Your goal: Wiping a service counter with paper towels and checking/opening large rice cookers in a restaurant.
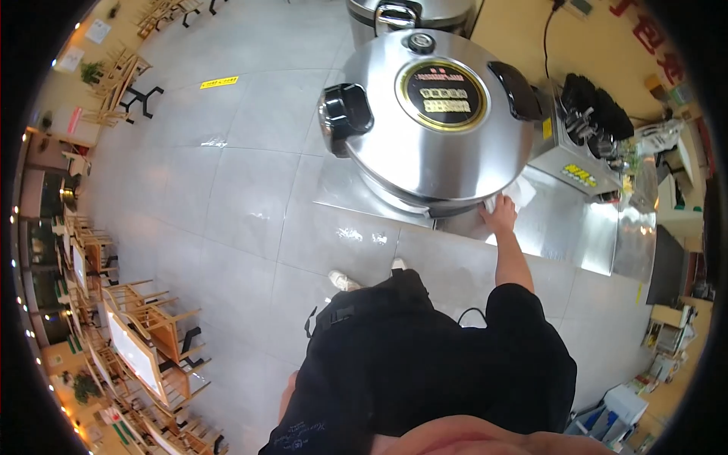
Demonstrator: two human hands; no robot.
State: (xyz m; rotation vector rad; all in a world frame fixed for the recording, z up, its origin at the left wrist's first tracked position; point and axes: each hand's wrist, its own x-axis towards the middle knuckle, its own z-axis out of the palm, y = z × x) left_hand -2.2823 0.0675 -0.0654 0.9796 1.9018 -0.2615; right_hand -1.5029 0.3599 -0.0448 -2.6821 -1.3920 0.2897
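Observation:
My right hand (499, 213) reaches out to the stainless steel counter (560, 219) and presses on a white cloth (520, 194), with its fingers partly under the near right rim of a large steel cooker. The cooker's round lid (387, 148) carries a dark label with writing, a black latch handle (345, 114) on the left and a black grip (513, 91) on the right. Only part of my left forearm (288, 392) shows beside my black shirt; my left hand is out of view.
A steel cutlery holder (574, 159) with black-handled utensils stands right of the cooker. Behind it is a second cooker (364, 17). Wooden tables (133, 347) with upturned chairs line the left side. A folding stand (606, 421) is at lower right.

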